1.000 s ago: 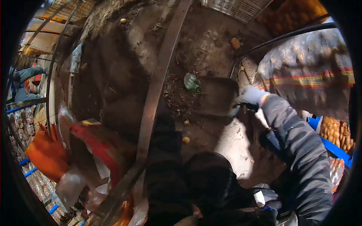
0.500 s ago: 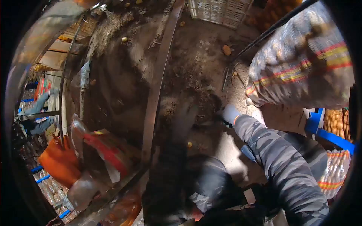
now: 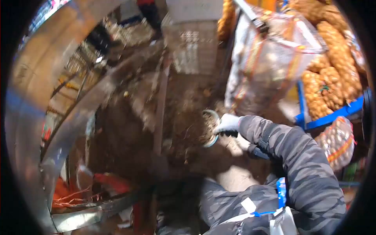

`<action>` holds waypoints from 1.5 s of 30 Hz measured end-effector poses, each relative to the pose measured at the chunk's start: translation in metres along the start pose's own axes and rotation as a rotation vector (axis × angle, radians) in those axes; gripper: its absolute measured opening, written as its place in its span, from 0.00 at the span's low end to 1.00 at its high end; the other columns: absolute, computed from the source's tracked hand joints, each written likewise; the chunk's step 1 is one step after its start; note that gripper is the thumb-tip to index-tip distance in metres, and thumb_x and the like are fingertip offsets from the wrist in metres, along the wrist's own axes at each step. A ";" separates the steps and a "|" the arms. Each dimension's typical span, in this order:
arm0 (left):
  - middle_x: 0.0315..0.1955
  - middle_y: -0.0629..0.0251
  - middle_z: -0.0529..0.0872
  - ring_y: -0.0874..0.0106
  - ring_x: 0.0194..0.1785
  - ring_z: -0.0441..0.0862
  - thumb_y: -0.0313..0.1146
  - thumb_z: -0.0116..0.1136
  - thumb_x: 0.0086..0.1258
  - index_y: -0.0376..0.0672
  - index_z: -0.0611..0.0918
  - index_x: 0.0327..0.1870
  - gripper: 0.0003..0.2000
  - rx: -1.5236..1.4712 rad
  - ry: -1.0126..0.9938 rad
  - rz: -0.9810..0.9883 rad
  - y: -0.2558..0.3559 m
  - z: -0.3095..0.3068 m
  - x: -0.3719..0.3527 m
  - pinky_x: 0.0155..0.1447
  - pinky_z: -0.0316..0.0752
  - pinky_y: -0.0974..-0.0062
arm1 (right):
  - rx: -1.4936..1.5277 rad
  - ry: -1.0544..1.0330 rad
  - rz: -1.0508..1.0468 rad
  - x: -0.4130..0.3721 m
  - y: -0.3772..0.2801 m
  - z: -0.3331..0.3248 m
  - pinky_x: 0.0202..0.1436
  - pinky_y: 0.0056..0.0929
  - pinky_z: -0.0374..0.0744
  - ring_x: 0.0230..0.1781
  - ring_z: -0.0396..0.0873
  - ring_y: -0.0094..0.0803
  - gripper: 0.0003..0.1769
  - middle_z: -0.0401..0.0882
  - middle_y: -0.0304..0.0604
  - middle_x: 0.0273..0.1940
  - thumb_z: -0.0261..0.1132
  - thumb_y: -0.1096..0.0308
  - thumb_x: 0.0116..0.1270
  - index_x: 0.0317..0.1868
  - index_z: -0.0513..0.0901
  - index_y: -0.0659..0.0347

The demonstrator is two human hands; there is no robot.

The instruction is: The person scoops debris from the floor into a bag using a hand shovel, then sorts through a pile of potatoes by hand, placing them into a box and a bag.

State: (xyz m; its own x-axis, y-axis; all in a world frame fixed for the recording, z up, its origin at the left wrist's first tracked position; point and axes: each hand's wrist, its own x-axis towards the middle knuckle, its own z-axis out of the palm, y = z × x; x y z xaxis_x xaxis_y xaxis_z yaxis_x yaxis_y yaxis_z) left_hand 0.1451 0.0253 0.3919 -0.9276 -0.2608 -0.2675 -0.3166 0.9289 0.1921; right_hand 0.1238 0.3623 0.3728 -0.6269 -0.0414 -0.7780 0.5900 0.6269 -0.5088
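Observation:
My right hand [image 3: 228, 123], in a white glove below a grey camouflage sleeve, grips the right side of a blue-rimmed bowl [image 3: 212, 143]. The bowl leans with its mouth toward the left, and brown dirt and debris show inside it. Dirt-covered ground [image 3: 188, 129] lies just left of the bowl. A pale shoe [image 3: 243, 142] shows below my right wrist. I do not see my left hand; the lower middle of the view is in deep shadow.
A narrow metal beam [image 3: 161, 113] crosses the floor left of the bowl. A large mesh sack [image 3: 266, 66] stands at upper right, beside bagged potatoes [image 3: 331, 86] on a blue frame [image 3: 333, 114]. A pale crate [image 3: 192, 55] stands ahead. A curved metal rim [image 3: 74, 137] runs along the left.
The view has swung, and the sack and crate appear shifted. My right hand now shows with a dirt-filled bowl at its fingers. A dark blurred shape at lower middle has faded into shadow.

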 end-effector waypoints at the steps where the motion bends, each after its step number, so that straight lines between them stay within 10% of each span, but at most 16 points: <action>1: 0.46 0.43 0.88 0.45 0.52 0.86 0.55 0.68 0.71 0.34 0.83 0.55 0.29 -0.051 0.027 0.041 -0.009 0.010 0.002 0.58 0.80 0.53 | 0.022 -0.018 -0.040 -0.024 -0.001 -0.011 0.20 0.35 0.80 0.17 0.80 0.33 0.22 0.83 0.43 0.21 0.79 0.49 0.57 0.28 0.90 0.64; 14: 0.46 0.42 0.88 0.45 0.51 0.86 0.47 0.71 0.69 0.34 0.83 0.54 0.24 -0.322 0.405 0.325 -0.089 0.115 0.044 0.56 0.81 0.52 | 0.130 0.425 -0.426 -0.348 -0.102 -0.089 0.16 0.25 0.70 0.12 0.74 0.24 0.16 0.77 0.36 0.18 0.76 0.55 0.67 0.32 0.86 0.58; 20: 0.46 0.43 0.89 0.46 0.51 0.87 0.43 0.73 0.66 0.34 0.84 0.53 0.23 -0.370 0.392 0.267 -0.084 0.122 0.050 0.55 0.81 0.52 | 0.169 0.659 -0.568 -0.404 -0.100 -0.162 0.13 0.24 0.64 0.11 0.68 0.19 0.17 0.71 0.33 0.17 0.68 0.53 0.76 0.49 0.92 0.57; 25: 0.43 0.47 0.89 0.48 0.47 0.88 0.44 0.72 0.66 0.33 0.84 0.48 0.21 -0.289 0.361 0.232 -0.076 0.106 0.035 0.50 0.82 0.52 | 0.079 1.033 -0.304 -0.418 -0.065 -0.234 0.14 0.29 0.67 0.11 0.71 0.25 0.18 0.74 0.36 0.18 0.80 0.55 0.64 0.31 0.87 0.61; 29: 0.39 0.49 0.88 0.48 0.43 0.88 0.45 0.71 0.66 0.34 0.84 0.44 0.20 -0.327 0.380 0.259 -0.080 0.120 0.046 0.47 0.82 0.51 | -0.181 1.183 -0.174 -0.399 -0.038 -0.265 0.14 0.29 0.71 0.12 0.74 0.27 0.14 0.80 0.43 0.21 0.78 0.63 0.61 0.35 0.84 0.63; 33: 0.40 0.46 0.87 0.46 0.45 0.86 0.45 0.70 0.66 0.32 0.83 0.47 0.22 -0.329 0.271 0.205 -0.088 0.126 0.056 0.50 0.80 0.51 | -0.883 1.416 -0.094 -0.381 -0.022 -0.277 0.38 0.43 0.80 0.33 0.86 0.46 0.20 0.86 0.49 0.32 0.77 0.51 0.59 0.40 0.83 0.57; 37: 0.48 0.40 0.85 0.44 0.54 0.84 0.44 0.69 0.67 0.29 0.80 0.52 0.25 -0.457 0.265 0.240 -0.075 0.105 0.038 0.56 0.79 0.49 | -0.873 1.431 0.055 -0.384 -0.017 -0.285 0.49 0.46 0.81 0.47 0.87 0.51 0.18 0.88 0.53 0.42 0.73 0.52 0.64 0.44 0.84 0.56; 40: 0.50 0.38 0.84 0.43 0.56 0.83 0.45 0.69 0.68 0.29 0.79 0.54 0.26 -0.518 0.338 0.271 -0.086 0.127 0.047 0.57 0.78 0.48 | -0.466 1.503 -0.221 -0.376 0.003 -0.308 0.56 0.42 0.81 0.50 0.89 0.46 0.19 0.91 0.51 0.46 0.73 0.61 0.65 0.54 0.87 0.56; 45: 0.46 0.40 0.86 0.44 0.52 0.85 0.47 0.69 0.68 0.31 0.81 0.53 0.25 -0.398 0.347 0.328 -0.093 0.129 0.046 0.55 0.78 0.49 | 0.199 1.316 -0.590 -0.389 -0.028 -0.245 0.21 0.23 0.70 0.20 0.72 0.18 0.13 0.80 0.33 0.27 0.77 0.61 0.68 0.41 0.85 0.62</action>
State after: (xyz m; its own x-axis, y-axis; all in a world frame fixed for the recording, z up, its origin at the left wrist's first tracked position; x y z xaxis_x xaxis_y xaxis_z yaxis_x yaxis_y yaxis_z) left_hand 0.1572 -0.0388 0.2397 -0.9783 -0.1112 0.1748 0.0077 0.8234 0.5674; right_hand 0.2262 0.5520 0.7798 -0.7370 0.5476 0.3963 0.0778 0.6511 -0.7550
